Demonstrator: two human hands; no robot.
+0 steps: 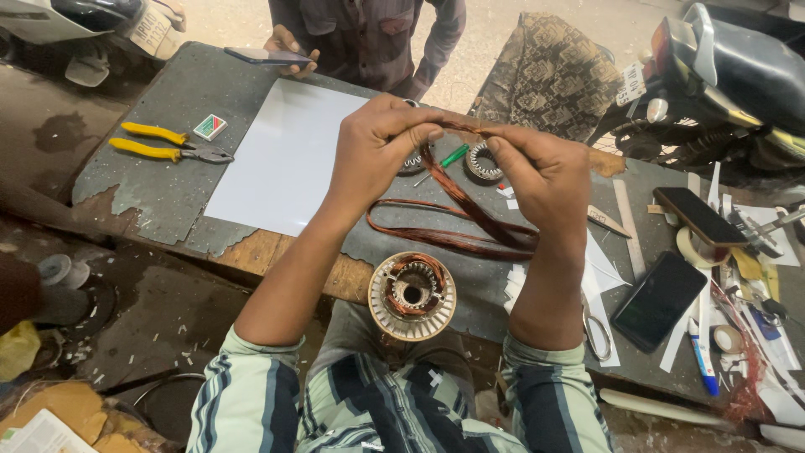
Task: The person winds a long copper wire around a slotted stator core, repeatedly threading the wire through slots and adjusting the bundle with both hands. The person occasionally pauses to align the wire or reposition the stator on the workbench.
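You're pinching the copper wire coil point(470, 220) between left hand point(373, 151) and right hand point(545, 172), shaping it above the stator point(412, 295) (partly wound); next, it seems, careful seating into slots.

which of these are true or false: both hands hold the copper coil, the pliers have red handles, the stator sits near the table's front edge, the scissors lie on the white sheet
1. Both hands hold the copper coil: true. The left hand and right hand pinch the copper coil at its top, and its loop hangs down to the table.
2. The pliers have red handles: false. The pliers have yellow handles.
3. The stator sits near the table's front edge: true. The stator rests at the near edge, in front of the person.
4. The scissors lie on the white sheet: false. The scissors lie to the right of the right forearm, far from the white sheet.
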